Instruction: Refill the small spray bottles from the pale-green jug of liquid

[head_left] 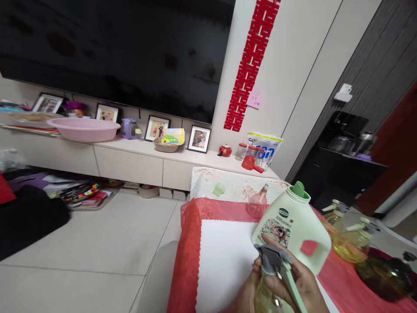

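A clear spray bottle [265, 298] with yellowish liquid stands at the bottom of the view, with a grey spray head [272, 256] and a pale green trigger. Around its neck and body are the fingers of my left hand [245, 290]. My right hand [304, 280] is closed on the spray head from the other side. Just beyond my hands is a large pale green jug [299, 217], its mouth uncapped and a green piece [298, 189] sticking out of it. Part of the bottle's lower body is cut off by the frame.
Two more spray bottles [356, 243] and a dark glass vessel [386, 278] stand to the right. A white mat [224, 252] lies on the red cloth [185, 261]. Behind, a low cabinet [130, 158] carries a pink basin [86, 130], picture frames and a red teapot [224, 150].
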`<state>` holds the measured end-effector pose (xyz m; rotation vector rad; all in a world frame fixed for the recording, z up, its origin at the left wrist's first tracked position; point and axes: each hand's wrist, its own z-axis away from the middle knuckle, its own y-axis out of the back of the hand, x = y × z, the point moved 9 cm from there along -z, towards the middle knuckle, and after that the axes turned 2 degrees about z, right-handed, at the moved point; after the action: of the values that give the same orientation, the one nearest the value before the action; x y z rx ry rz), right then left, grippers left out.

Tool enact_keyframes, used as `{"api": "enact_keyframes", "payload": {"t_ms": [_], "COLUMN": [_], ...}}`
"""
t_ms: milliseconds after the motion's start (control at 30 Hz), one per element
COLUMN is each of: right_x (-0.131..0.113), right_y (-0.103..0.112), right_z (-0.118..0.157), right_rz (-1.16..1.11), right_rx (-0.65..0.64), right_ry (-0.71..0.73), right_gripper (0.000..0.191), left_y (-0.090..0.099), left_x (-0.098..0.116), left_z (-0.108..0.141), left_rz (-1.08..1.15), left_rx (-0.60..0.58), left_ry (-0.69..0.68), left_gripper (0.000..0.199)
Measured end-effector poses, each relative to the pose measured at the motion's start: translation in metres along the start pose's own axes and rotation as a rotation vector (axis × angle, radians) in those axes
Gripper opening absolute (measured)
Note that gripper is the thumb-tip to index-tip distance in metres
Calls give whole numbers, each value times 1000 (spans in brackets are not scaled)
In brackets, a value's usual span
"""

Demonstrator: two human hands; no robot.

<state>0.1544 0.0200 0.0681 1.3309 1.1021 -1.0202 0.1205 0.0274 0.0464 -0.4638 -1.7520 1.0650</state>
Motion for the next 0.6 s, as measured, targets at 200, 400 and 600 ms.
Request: {"api": "enact_keyframes", "payload": {"t_ms": [200,400,600], "right_x": [8,-5,-4], "right_y": [2,8,10], "right_z": [4,2,8], "right_rz": [-298,-223,-321], "right_rx": [33,291,383], "right_ry": [-46,-65,-159], "right_gripper": [77,82,96], "left_y": [3,2,3], "left_x": [5,13,14], "left_z": [1,5,9], "left_rz": [5,-22,-92], "left_rx": [-12,-30,-4], "left_ry": [-51,-69,-84], "left_gripper": [61,73,67]}}
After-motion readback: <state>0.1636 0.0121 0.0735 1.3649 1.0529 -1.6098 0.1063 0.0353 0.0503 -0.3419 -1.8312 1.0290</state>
